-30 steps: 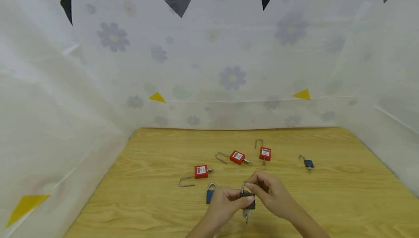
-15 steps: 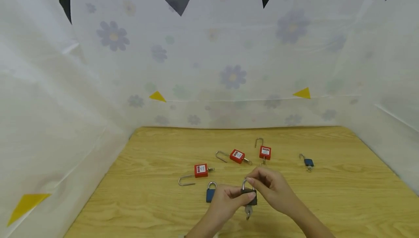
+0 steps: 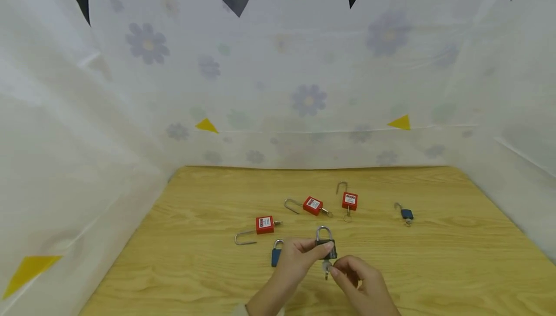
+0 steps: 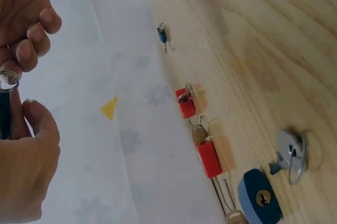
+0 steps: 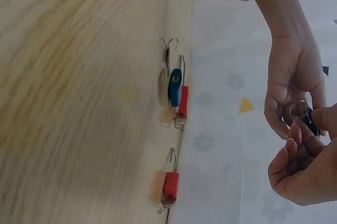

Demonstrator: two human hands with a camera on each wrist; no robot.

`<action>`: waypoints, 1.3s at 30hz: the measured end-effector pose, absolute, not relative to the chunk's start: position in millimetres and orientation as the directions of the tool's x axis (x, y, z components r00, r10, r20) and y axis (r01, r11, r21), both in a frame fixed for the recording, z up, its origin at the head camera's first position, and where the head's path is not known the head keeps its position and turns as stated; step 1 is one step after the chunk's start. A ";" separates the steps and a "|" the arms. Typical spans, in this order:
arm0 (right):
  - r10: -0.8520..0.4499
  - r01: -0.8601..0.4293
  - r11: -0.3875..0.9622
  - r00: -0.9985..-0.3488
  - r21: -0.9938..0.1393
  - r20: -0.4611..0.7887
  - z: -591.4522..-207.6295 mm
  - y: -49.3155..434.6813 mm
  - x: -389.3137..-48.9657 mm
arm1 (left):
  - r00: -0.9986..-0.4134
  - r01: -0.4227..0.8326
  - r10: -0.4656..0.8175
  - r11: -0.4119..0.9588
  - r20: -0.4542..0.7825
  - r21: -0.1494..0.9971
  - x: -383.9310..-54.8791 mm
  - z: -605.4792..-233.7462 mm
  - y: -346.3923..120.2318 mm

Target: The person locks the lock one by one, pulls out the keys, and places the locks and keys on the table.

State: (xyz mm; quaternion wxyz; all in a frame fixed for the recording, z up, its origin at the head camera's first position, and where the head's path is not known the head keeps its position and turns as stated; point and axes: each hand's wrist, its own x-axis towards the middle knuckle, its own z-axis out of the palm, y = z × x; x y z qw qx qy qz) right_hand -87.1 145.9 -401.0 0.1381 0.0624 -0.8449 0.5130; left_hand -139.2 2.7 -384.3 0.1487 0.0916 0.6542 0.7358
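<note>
My left hand (image 3: 292, 264) pinches black padlock (image 3: 332, 254) above wooden table (image 3: 187, 277), shackle (image 3: 323, 227) up; right hand (image 3: 364, 281) pinches key (image 3: 326, 265) at its base (ring (image 3: 326, 276) hanging below); key-turning seems in hand, next move likely calls for steady padlock, small twist

Soft, even, slightly dim light fills the head view, its source out of frame; the translucent white sheet printed with pale flowers (image 3: 269, 65) glows mildly, with a whitish streak along a left-hand fold. The yellowish wood-grained tabletop (image 3: 182, 267) takes only faint shadows. Fine detail blurs on the small silver metal key (image 3: 326, 266) under the black rectangular padlock (image 3: 332, 254). Both wrist views look paler, with reddish tints on the wood beside red block-shaped padlocks (image 4: 209, 159)
</note>
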 end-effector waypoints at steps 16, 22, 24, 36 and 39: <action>0.064 -0.022 0.322 -0.997 -0.946 0.045 -400.0 134.7 -87.2 | -0.940 -0.098 0.336 -0.105 -0.058 0.990 -137.7 -386.6 2.6; -0.044 -0.022 0.271 -0.999 -0.962 0.010 -400.0 140.3 -87.6 | -0.942 -0.109 0.327 -0.096 -0.072 0.989 -136.4 -384.9 0.1; -0.078 -0.015 0.266 -0.997 -0.964 -0.006 -401.5 140.9 -86.3 | -0.947 -0.128 0.310 -0.107 -0.090 0.986 -138.1 -383.5 -2.6; -0.146 0.032 0.265 -0.987 -0.964 -0.073 -402.8 143.1 -84.1 | -0.953 -0.124 0.293 -0.153 -0.075 0.980 -144.3 -384.9 -9.2; -0.156 0.034 0.258 -0.985 -0.966 -0.076 -402.2 143.9 -84.4 | -0.955 -0.134 0.283 -0.145 -0.088 0.980 -143.6 -386.7 -7.7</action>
